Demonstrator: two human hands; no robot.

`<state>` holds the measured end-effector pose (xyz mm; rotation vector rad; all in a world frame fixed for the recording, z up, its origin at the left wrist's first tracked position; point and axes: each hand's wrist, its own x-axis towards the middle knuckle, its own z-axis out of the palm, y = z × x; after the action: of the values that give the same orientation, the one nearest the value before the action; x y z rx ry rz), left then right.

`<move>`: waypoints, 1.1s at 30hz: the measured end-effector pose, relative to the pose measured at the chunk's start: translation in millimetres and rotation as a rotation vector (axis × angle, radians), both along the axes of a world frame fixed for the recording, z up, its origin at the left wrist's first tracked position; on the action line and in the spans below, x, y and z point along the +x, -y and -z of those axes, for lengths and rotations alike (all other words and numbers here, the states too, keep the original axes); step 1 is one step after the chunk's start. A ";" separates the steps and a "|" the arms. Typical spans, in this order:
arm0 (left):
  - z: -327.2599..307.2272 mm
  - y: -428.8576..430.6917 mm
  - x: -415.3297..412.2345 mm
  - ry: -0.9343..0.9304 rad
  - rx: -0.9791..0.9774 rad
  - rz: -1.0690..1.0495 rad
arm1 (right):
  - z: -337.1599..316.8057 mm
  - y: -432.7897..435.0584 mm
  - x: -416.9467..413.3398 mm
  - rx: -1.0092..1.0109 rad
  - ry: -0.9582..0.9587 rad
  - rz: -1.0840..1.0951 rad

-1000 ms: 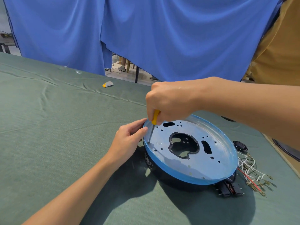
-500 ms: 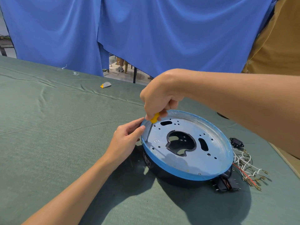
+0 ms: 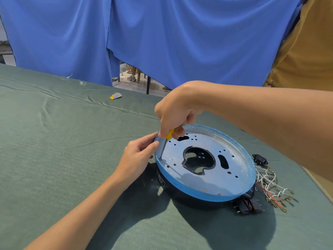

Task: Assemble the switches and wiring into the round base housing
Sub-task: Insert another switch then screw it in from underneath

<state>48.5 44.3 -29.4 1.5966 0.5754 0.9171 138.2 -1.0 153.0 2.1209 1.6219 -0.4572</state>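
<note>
Most of the job looks undone to us: the switches (image 3: pixel 247 206) and wiring (image 3: pixel 270 188) lie loose on the worktop (image 3: pixel 63 150) just beside the round base housing (image 3: pixel 180 188), not yet fitted. We see the right hand (image 3: pixel 177 114) with fingers clamped on a yellow screwdriver (image 3: pixel 170 133), tip down at the housing's left edge, while the left hand (image 3: pixel 137 157) pinches the rim right there, so we judge screwing comes first.

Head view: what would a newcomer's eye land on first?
The round base housing, its metal plate filmed in blue, sits right of centre on the green cloth. The right hand grips a yellow-handled screwdriver, tip at the plate's left edge, while the left hand holds the rim there. Wiring and black switches lie to its right.
</note>
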 end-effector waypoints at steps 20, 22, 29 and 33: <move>-4.3 3.9 -3.2 -0.036 0.006 -0.010 | 8.2 3.5 8.5 0.020 0.024 -0.086; -5.3 4.6 -3.4 -0.036 0.000 -0.007 | 8.7 2.4 7.3 0.071 0.086 -0.164; -3.6 2.8 -1.7 -0.041 0.013 -0.010 | 15.5 3.4 9.1 0.083 0.063 -0.140; -3.4 3.9 -2.1 -0.043 0.014 -0.027 | 10.2 7.7 4.2 0.074 0.076 -0.156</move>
<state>46.4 40.4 -26.0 1.6277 0.6230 0.9103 142.4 -8.7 142.8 2.0185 1.7685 -0.2681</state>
